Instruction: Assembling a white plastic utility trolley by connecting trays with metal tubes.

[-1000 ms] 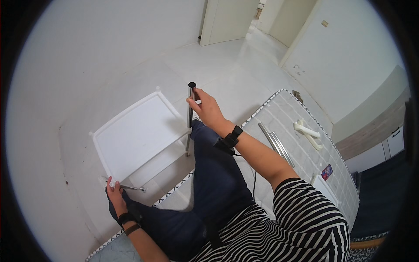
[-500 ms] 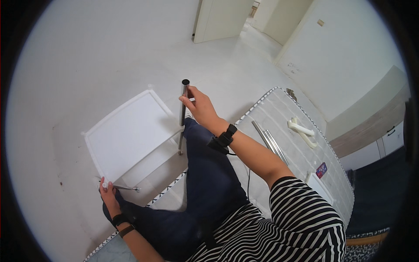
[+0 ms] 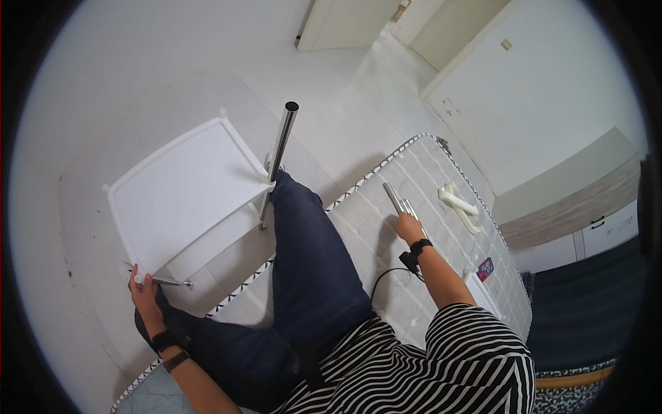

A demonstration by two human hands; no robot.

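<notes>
Left hand [image 3: 143,293] grips a short metal tube [image 3: 167,281] at the near corner of the white shelf [image 3: 181,195], fingers closed round it. Right hand [image 3: 408,226] rests on loose metal tubes [image 3: 398,199] lying on the mattress [image 3: 441,262]; finger state unclear. One pole [image 3: 279,155] stands at the shelf's far corner.

white square shelf tray [image 3: 181,193] tilted on chrome poles [image 3: 278,160]; more poles [image 3: 398,199] flat on mattress

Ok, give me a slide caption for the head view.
Left hand steadies white shelf; right hand reaches metal tubes on mattress.
</notes>
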